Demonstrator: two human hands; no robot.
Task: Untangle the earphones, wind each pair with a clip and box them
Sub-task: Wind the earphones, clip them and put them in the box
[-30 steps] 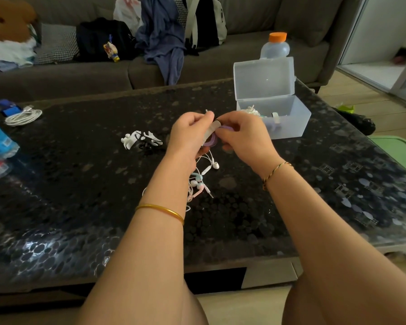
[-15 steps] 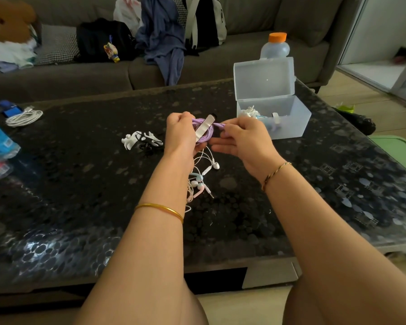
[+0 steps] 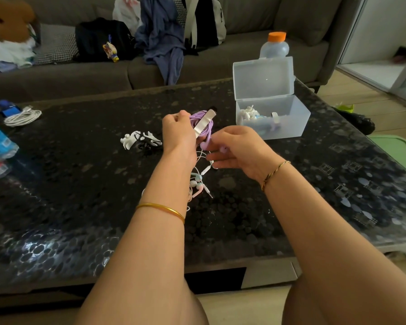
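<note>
Purple earphones, coiled under white clip, gripped by left hand.

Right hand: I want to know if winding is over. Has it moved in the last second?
Yes. The right hand has dropped toward the table's near edge, away from the clear box, below the purple earphones in the left hand.

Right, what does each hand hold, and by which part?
The left hand grips the purple earphones by the wound coil; right hand seems to pinch an earbud.
</note>
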